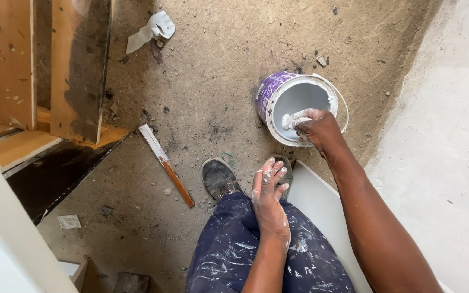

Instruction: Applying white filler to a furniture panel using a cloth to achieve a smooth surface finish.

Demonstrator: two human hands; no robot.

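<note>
Putty sits clenched in your right hand, scooped inside the bucket. Your left hand hangs released, empty. The wall shows bare beside you.

A round white paint bucket stands on the dirty floor. A purple label wraps around its outer wall.

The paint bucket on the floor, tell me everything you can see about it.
The paint bucket is a round pail with a purple outside, smeared white, and a pale grey-white coated inside. It stands tilted on the gritty floor, its thin wire handle hanging around the rim. The right hand reaches over its near rim, fingers white with paste.
</note>
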